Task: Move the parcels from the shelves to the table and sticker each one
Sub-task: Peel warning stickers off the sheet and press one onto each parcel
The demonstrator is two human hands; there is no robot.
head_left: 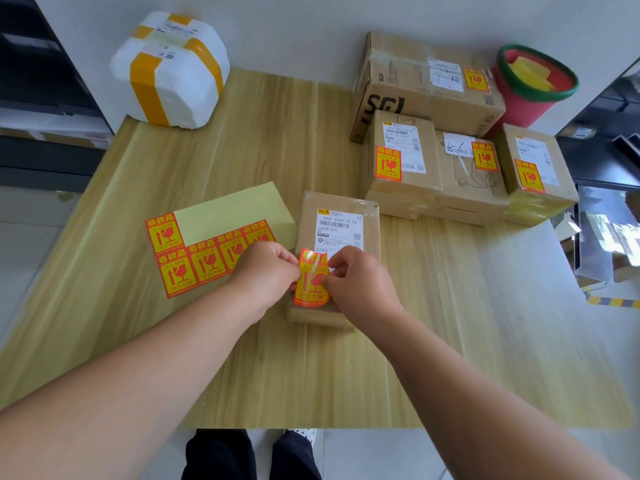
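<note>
Now sticker (311,284) sits betw L grip (266,268) & R grip (360,277), both pinching it, over parcel (341,216).

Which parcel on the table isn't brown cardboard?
The white foam parcel, banded with yellow tape, sitting alone at the far left. All the rest are brown cardboard.

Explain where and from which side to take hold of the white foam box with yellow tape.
Probably its left and right walls, one palm each, coming from the near side. The white foam box is bulky and round-edged, and a wall stands behind it. The left hand and right hand now pinch a sticker, so free them first.
</note>
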